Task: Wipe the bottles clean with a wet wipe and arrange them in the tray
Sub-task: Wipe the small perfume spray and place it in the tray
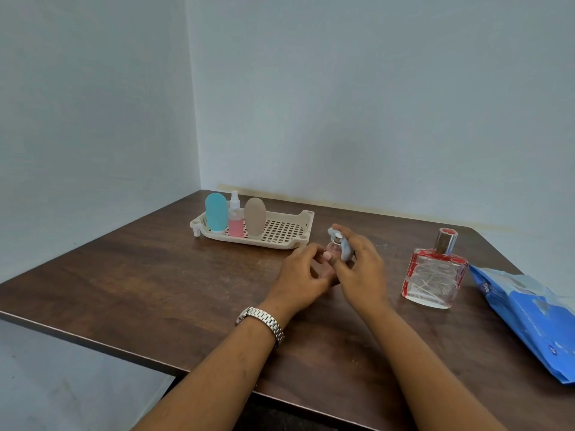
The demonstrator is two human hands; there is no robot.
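Note:
My left hand (300, 276) grips a small clear pink bottle (335, 246) with a silver cap, mid-table. Against that bottle my right hand (361, 269) presses a bunched pale wet wipe (345, 248), fingers curled round it. The cream slotted tray (286, 231) stands behind, holding a blue bottle (216, 214), a pink spray bottle (235, 219) and a tan bottle (255, 216) upright at its left end. A large glass perfume bottle (434, 275) with red edges and a silver cap stands to the right of my hands.
A blue pack of wet wipes (529, 315) lies at the table's right edge. The brown wooden table (155, 275) sits in a corner between two pale walls. A metal watch (261, 321) is on my left wrist.

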